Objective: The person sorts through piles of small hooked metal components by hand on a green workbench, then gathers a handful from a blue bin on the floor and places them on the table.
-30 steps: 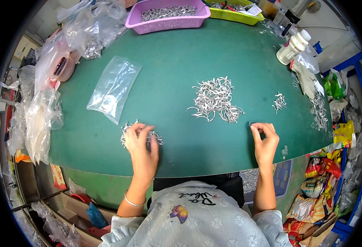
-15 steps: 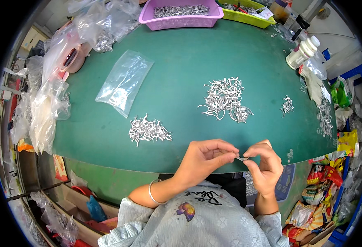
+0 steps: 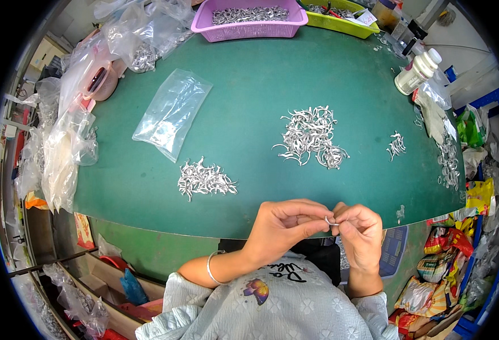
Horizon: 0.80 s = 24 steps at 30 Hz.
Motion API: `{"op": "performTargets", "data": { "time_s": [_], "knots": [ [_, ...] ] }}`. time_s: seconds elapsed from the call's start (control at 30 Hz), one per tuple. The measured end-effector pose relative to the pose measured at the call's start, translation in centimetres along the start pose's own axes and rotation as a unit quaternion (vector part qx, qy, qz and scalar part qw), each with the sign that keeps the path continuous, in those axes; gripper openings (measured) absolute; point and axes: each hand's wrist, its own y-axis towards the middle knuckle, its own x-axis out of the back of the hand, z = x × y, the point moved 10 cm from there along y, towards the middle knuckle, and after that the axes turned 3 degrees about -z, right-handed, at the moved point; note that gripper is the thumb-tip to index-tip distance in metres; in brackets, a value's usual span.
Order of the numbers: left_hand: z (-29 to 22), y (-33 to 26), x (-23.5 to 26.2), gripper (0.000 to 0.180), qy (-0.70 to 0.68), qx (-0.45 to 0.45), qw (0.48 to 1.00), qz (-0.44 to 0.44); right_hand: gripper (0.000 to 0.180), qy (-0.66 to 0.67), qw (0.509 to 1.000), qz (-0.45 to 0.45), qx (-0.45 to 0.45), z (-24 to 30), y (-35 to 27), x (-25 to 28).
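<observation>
Clear plastic bag (image 3: 171, 113) (flat) on green table (image 3: 249, 73)

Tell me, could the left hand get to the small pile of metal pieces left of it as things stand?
Probably yes: the small pile lies on bare green table with nothing between, but the left hand is pinching a small metal piece with the right hand.
</observation>
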Motion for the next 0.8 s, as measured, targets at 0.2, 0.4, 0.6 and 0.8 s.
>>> {"op": "performTargets", "data": {
  "time_s": [0.2, 0.4, 0.6, 0.8],
  "knots": [
    [0.0, 0.0, 0.1, 0.015, -0.005, -0.014, 1.000, -0.007, 0.008, -0.220, 0.960, -0.040, 0.167, 3.0, -0.7, -0.4],
    [-0.4, -0.2, 0.2, 0.014, 0.020, -0.045, 0.999, -0.007, 0.018, -0.531, 0.749, -0.029, 0.395, 6.6, -3.5, -4.4],
    [-0.8, -0.4, 0.0, 0.014, 0.045, -0.063, 0.997, 0.001, 0.023, -0.615, 0.665, -0.014, 0.423, 6.5, -4.6, -5.4],
    [-1.6, -0.4, -0.3, 0.013, 0.065, -0.094, 0.993, -0.002, 0.025, -0.631, 0.638, -0.008, 0.441, 6.5, -5.1, -5.6]
  ]
}}
